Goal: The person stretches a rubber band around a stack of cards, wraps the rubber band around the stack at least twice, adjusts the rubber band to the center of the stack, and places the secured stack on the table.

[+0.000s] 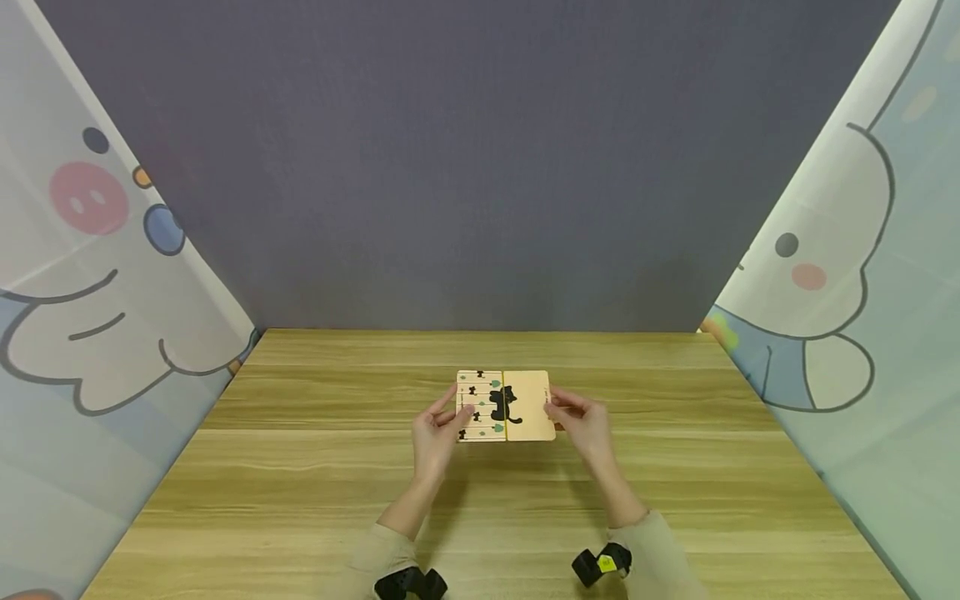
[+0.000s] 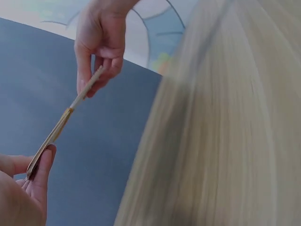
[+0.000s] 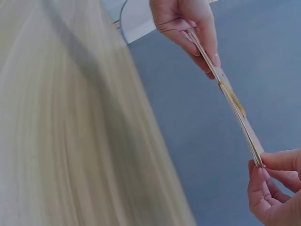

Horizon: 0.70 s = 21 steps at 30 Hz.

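Observation:
Held up over the table by its two ends is a thin cream booklet (image 1: 530, 392), printed with a black cat and, on its left half, lines with small cats. A yellow band (image 1: 505, 408) runs round its middle. My left hand (image 1: 433, 442) pinches the left end, thumb on the face and fingers behind. On the opposite end, my right hand (image 1: 588, 429) pinches in the same way. The wrist views show the booklet (image 2: 51, 134) edge-on, with several thin layers at its edge (image 3: 244, 132). Its back is hidden in the head view.
Below lies a wood-grain table (image 1: 315, 500). A dark grey panel (image 1: 480, 167) stands along its far edge. Cartoon-printed cloths hang at the left (image 1: 45, 450) and right (image 1: 900, 467). Each wrist wears a black camera strap (image 1: 617, 557).

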### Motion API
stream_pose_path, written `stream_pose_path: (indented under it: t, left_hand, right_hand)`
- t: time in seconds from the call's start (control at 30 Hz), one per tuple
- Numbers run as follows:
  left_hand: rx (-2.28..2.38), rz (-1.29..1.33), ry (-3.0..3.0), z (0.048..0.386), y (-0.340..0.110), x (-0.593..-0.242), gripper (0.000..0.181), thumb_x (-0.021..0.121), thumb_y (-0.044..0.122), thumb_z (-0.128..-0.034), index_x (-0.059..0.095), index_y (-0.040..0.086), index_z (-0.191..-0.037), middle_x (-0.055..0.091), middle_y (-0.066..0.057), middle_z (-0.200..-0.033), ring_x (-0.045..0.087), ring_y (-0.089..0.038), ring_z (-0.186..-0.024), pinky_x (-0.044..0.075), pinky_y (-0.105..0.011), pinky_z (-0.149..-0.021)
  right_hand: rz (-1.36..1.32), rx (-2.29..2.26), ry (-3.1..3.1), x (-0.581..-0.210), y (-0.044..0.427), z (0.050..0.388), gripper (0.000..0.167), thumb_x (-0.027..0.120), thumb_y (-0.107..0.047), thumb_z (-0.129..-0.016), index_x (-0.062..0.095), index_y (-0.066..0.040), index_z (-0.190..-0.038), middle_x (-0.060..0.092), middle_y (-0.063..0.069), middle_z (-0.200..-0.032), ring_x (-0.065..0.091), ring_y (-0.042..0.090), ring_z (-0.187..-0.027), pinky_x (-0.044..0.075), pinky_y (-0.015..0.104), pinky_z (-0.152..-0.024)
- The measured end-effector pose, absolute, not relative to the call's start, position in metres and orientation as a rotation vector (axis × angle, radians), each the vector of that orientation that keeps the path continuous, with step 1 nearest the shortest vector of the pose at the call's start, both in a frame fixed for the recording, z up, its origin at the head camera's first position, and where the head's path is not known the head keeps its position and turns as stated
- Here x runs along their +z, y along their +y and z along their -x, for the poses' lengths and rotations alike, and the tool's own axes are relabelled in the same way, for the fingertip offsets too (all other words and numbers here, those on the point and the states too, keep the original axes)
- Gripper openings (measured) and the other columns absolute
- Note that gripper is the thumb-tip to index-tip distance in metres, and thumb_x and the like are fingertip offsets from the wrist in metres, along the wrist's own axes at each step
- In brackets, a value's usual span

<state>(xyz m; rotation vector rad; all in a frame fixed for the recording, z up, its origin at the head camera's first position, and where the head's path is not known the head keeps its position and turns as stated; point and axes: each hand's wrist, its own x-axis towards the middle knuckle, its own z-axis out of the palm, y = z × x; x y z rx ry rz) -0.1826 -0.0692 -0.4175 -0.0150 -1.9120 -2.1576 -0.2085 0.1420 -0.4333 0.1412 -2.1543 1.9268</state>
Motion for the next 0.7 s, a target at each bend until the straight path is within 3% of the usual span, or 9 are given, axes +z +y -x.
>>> stream_pose_path:
  t: [0.1,0.27,0.37,0.5,0.7]
  left_hand:
    - [-2.156,0.041,-1.927,0.190,-0.071,-0.418,0.043,0.064,-0.005,-0.0774,0.051,-0.007,-0.118,0.056,-0.030,-0.063,0.027,-0.001,-0.032,0.021,-0.014,-0.032]
    - [-2.104,0.007,-2.013,0.211,-0.074,-0.438,0.044,0.069,-0.003,-0.0734,0.055,-0.005,-0.115,0.064,-0.024,-0.079,0.051,-0.008,-0.042,0.028,-0.013,-0.033]
    - [-2.058,-0.009,-2.075,0.222,-0.075,-0.449,0.045,0.070,-0.001,-0.0719,0.056,-0.004,-0.114,0.064,-0.023,-0.079,0.060,-0.015,-0.052,0.035,-0.015,-0.035]
    - [-2.016,-0.036,-2.141,0.235,-0.076,-0.458,0.045,0.072,-0.001,-0.0698,0.057,-0.004,-0.112,0.064,-0.021,-0.077,0.061,-0.018,-0.054,0.044,-0.022,-0.040]
    - [-1.911,-0.078,-2.256,0.250,-0.075,-0.465,0.044,0.073,0.000,-0.0680,0.059,-0.005,-0.109,0.063,-0.017,-0.077,0.057,-0.014,-0.051,0.047,-0.027,-0.041]
  right_hand:
    - [-0.140,1.999,-2.106,-0.447,0.145,0.219,0.030,0.071,-0.010,-0.076,0.065,-0.002,-0.104,0.064,0.011,-0.083,0.060,0.015,-0.065,0.051,0.028,-0.053]
    - [-0.047,2.001,-2.134,-0.469,0.147,0.237,0.030,0.070,-0.011,-0.076,0.065,-0.004,-0.105,0.064,0.009,-0.083,0.060,0.015,-0.067,0.051,0.026,-0.054]
    - [0.052,1.985,-2.197,-0.471,0.145,0.243,0.029,0.069,-0.010,-0.077,0.065,-0.006,-0.106,0.065,0.005,-0.083,0.060,0.011,-0.067,0.050,0.023,-0.054]
    - [0.114,1.946,-2.241,-0.462,0.139,0.244,0.028,0.066,-0.001,-0.077,0.064,0.001,-0.105,0.064,0.009,-0.081,0.058,0.010,-0.064,0.050,0.024,-0.053]
    - [0.189,1.934,-2.268,-0.458,0.134,0.250,0.028,0.063,0.006,-0.077,0.061,0.008,-0.104,0.063,0.017,-0.082,0.056,0.012,-0.061,0.048,0.025,-0.051]
